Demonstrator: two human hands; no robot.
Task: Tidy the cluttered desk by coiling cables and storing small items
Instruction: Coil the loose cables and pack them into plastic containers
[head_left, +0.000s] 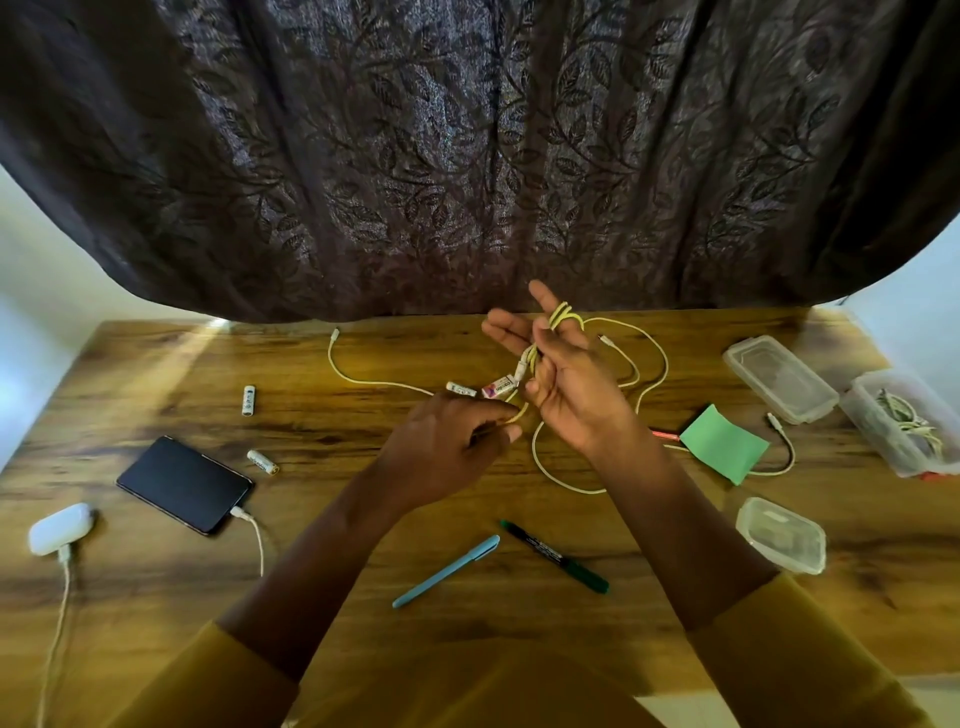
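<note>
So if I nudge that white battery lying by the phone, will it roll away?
Probably. The small white cylindrical battery lies on its side on the smooth wooden desk, so a sideways push would likely roll it. It looks light for its size, and it would probably stop against the black phone beside it.

A wooden desk (156, 374) with dark grain streaks runs across the view, and a dark brown curtain (467, 156) with a woven leaf pattern hangs behind it, its hem reaching the desk's far edge. Pale wall (31, 270) shows at both sides of the curtain. Mustard-yellow sleeves (218, 680) cover the person's forearms at the bottom of the view.
</note>
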